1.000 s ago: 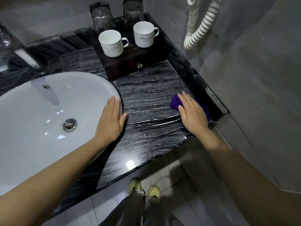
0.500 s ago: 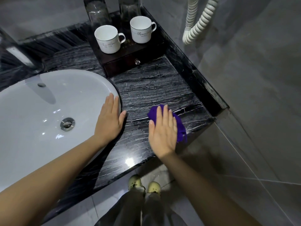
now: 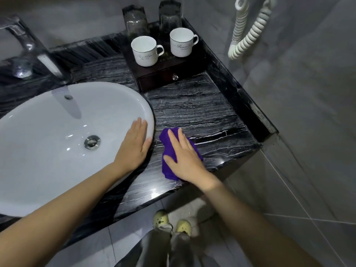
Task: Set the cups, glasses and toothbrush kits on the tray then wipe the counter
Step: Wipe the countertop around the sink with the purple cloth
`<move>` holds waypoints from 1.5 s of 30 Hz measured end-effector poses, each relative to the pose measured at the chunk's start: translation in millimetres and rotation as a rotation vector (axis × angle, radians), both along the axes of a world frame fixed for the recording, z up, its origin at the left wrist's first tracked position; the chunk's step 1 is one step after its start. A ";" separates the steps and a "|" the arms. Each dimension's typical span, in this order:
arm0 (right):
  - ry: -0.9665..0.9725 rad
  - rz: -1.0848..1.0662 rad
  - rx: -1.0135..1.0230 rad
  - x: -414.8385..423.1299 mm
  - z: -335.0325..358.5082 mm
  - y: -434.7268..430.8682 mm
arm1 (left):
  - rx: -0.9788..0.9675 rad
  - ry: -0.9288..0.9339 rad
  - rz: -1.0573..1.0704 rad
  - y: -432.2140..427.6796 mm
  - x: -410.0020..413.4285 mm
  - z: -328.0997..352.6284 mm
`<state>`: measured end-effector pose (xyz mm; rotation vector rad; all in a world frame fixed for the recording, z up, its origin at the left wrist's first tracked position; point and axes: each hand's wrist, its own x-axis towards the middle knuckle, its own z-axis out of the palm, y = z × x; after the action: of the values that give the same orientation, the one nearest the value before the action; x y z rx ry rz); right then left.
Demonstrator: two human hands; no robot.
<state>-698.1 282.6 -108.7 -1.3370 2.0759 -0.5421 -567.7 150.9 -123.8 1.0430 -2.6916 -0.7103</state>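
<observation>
On counter [image 3: 202, 112], cloth [image 3: 169, 147] lies front-to-back

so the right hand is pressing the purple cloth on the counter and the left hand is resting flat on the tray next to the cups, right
Not quite. The left hand is not on the tray; it lies flat on the rim of the white sink, well in front of the cups. The head view shows this. The rest holds: the right hand presses the purple cloth on the counter.
</observation>
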 end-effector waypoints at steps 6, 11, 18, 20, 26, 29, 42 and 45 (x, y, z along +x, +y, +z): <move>0.354 0.211 -0.116 -3.4 -18.6 -2.3 | -0.027 -0.123 0.073 17.1 41.1 -2.8; 0.386 0.121 -0.091 8.7 -26.3 -29.9 | -0.069 -0.130 0.070 19.3 39.5 -4.9; 0.357 0.047 -0.145 -0.6 -30.5 -58.9 | -0.096 -0.136 0.059 18.3 41.0 -8.4; 0.354 0.069 -0.155 -7.4 -30.9 -64.3 | -0.090 -0.139 0.059 18.3 41.2 -8.1; 0.296 0.062 -0.206 -26.1 -13.8 -83.2 | -0.098 -0.142 0.085 19.1 40.7 -8.1; 0.127 -0.062 -0.272 -40.6 7.6 -87.3 | -0.109 -0.155 0.086 19.1 41.6 -8.7; 0.424 0.217 -0.285 -37.0 4.1 -31.6 | -0.118 -0.155 0.084 17.6 41.3 -11.6; 0.395 0.271 -0.234 -40.4 -0.5 -25.4 | -0.123 -0.155 0.082 17.6 41.0 -11.2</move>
<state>-738.6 257.1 -109.2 -1.9593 2.1281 -0.4382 -526.8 168.5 -135.0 1.2155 -2.7605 -0.4603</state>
